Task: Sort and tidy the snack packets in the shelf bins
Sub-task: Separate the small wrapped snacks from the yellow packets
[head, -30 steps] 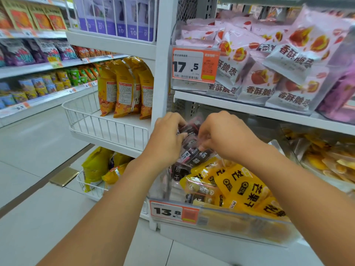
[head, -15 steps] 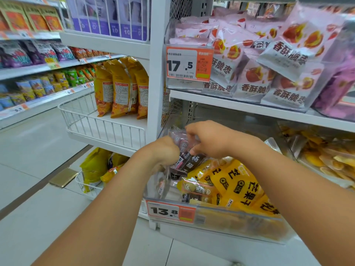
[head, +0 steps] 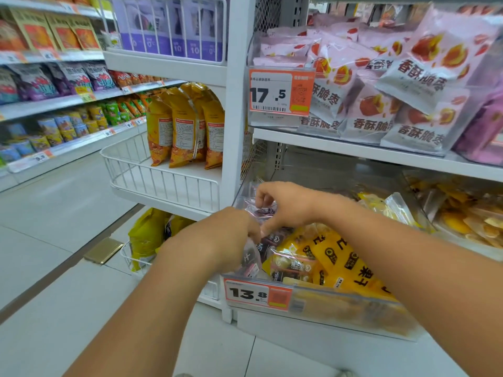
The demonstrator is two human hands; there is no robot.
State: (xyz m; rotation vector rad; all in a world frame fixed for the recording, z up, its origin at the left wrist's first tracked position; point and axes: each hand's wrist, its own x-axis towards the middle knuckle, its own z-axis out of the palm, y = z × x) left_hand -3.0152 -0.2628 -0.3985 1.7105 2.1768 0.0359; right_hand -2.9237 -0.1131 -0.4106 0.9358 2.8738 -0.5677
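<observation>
1. Both forearms reach forward and down into the clear bin [head: 353,319] on the lower shelf, wrists bent, the two hands close together at its left end
2. The right hand [head: 285,204] is farther back and higher, back of the hand up, its fingers curled and pinching a dark packet [head: 262,210] in clear wrap
3. The left hand [head: 231,235] sits lower and nearer the bin's front, fingers curled down round another dark packet [head: 249,258] that hangs below it against the left wall
4. More dark packets lie under the hands; yellow packets [head: 340,257] fill the middle and right of the bin
5. An orange price tag [head: 258,293] reading 13.8 is clipped to the bin's front
6. On the shelf above, pink and white packets [head: 381,104] are heaped behind a 17.5 tag [head: 280,92]
7. To the left, a white wire basket [head: 163,180] holds upright orange bags [head: 185,126]; pale floor tiles [head: 54,240] run along an aisle of stocked shelves
</observation>
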